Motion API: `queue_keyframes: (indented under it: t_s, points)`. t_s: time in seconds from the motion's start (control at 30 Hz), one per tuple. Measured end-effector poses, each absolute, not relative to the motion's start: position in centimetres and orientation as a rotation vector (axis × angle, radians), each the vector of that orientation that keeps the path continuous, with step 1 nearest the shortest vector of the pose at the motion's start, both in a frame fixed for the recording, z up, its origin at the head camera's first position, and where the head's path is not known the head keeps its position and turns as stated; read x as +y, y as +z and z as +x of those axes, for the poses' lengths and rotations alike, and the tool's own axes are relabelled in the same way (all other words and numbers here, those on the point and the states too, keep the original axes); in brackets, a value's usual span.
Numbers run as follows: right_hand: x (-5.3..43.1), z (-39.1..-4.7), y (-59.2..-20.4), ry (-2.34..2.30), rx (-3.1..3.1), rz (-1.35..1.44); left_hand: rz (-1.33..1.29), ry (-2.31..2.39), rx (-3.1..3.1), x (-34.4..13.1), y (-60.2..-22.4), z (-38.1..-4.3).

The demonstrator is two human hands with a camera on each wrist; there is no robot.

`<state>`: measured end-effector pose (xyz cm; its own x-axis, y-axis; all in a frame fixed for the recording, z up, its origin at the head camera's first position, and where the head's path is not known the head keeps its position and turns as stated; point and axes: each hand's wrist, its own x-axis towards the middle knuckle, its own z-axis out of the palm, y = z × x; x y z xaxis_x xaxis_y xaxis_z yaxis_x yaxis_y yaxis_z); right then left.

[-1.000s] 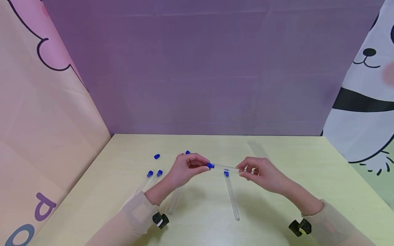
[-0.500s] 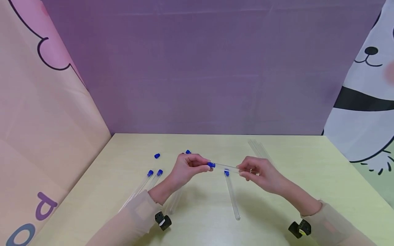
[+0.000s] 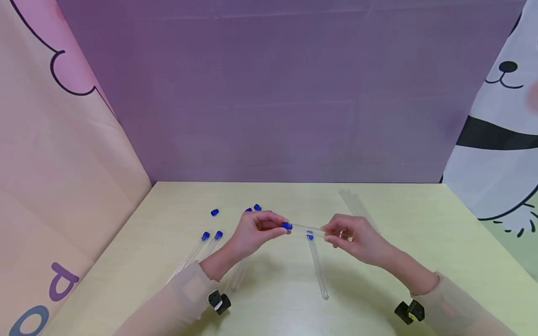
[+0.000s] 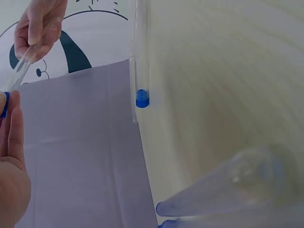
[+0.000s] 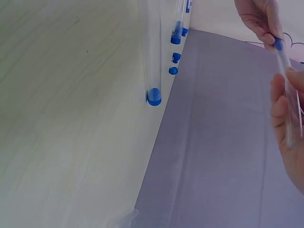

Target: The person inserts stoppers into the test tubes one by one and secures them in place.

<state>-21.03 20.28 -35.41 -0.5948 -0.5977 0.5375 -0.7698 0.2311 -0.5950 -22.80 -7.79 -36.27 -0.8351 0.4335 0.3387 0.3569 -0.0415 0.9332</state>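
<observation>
Above the table, my left hand [image 3: 259, 232] pinches a blue cap [image 3: 287, 226] between thumb and fingertips. The cap is at the left end of a clear test tube [image 3: 306, 227], which lies nearly level in the air. My right hand [image 3: 353, 237] grips that tube near its other end, thumb against fingers. In the right wrist view the cap [image 5: 279, 44] meets the tube's mouth, and the fingers partly hide the tube. Below the held tube, a capped test tube [image 3: 318, 268] lies on the table.
At the left, two capped tubes [image 3: 196, 252] lie side by side, with more tubes [image 3: 240, 273] partly behind my left arm. A loose blue cap [image 3: 215, 212] and other blue caps [image 3: 257, 207] lie farther back. Several uncapped tubes [image 3: 357, 203] lie at the back right of the table [image 3: 180, 196].
The blue cap now sits closer against the tube, with less of its narrow part showing. My right hand has shifted slightly left; both hands keep their hold.
</observation>
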Motion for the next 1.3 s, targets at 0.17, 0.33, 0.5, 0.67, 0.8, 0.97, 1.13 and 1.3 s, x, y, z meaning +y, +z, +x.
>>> queue_keyframes:
  t_s: [0.17,0.33,0.5,0.67,0.8,0.97,1.13,1.3]
  points:
    - [20.1,-21.1,-35.4,1.227,-2.358,1.231,0.892,1.984,2.202,-8.0,-36.2,-23.2]
    - [20.0,-21.2,-35.5,1.096,-2.502,1.134,0.853,1.936,2.205,-8.0,-36.5,-23.4]
    - [19.7,-21.0,-35.6,0.969,-2.576,1.088,0.816,1.89,2.199,-7.6,-36.7,-23.4]
    - [19.8,-21.1,-35.8,0.908,-2.574,1.104,0.807,1.884,2.189,-7.2,-36.8,-23.4]
    - [19.9,-21.0,-35.7,0.906,-2.59,1.117,0.809,1.866,2.197,-7.0,-36.7,-23.6]
    - [20.1,-20.8,-35.9,0.908,-2.601,1.127,0.807,1.811,2.253,-7.3,-36.9,-23.7]
    - [20.5,-20.8,-36.2,0.915,-2.598,1.141,0.796,1.755,2.314,-8.3,-37.2,-24.0]
    - [21.2,-21.1,-36.4,0.898,-2.586,1.12,0.773,1.705,2.366,-9.5,-37.4,-23.9]
